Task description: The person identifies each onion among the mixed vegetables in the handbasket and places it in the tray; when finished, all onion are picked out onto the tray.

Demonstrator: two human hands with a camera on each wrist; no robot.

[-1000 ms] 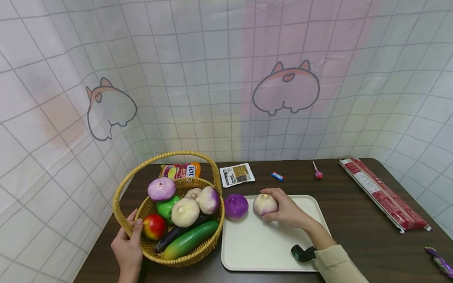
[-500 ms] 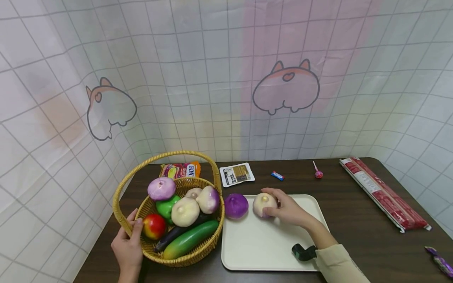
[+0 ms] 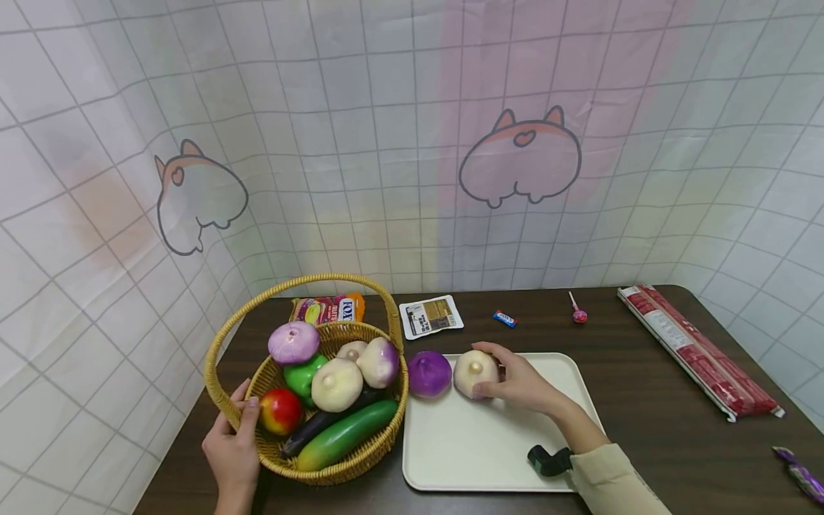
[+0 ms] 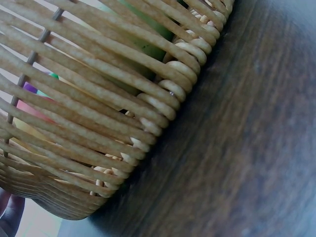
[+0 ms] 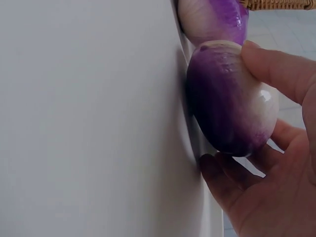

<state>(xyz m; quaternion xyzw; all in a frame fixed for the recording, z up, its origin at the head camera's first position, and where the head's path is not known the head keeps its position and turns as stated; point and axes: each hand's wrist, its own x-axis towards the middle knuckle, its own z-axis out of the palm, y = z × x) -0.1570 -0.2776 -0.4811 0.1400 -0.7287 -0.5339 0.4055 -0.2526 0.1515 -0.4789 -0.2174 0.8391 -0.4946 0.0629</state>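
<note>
My right hand (image 3: 520, 383) holds a white and purple turnip (image 3: 475, 373) between thumb and fingers at the back of the white tray (image 3: 470, 458). Its purple side shows in the right wrist view, close over the tray. Left of it sits a purple turnip (image 3: 430, 374) at the tray's back left corner, beside the wicker basket (image 3: 360, 472). My left hand (image 3: 233, 447) grips the basket's left side where the handle meets the rim. The basket holds several turnips, a green pepper (image 3: 304, 375), a red and yellow mango (image 3: 281, 411), an eggplant (image 3: 315, 431) and a cucumber (image 3: 347, 436).
Behind the basket lies a candy bag (image 3: 331, 309). A flat packet (image 3: 430, 317), a small blue candy (image 3: 505, 318) and a lollipop (image 3: 579, 312) lie along the back. To the right are a long red package (image 3: 698, 350) and a purple wrapped candy (image 3: 798, 476).
My right hand has shifted slightly left with the turnip, closer to the purple one, and the turnip has tipped a little. The left hand and basket have stayed in place.
</note>
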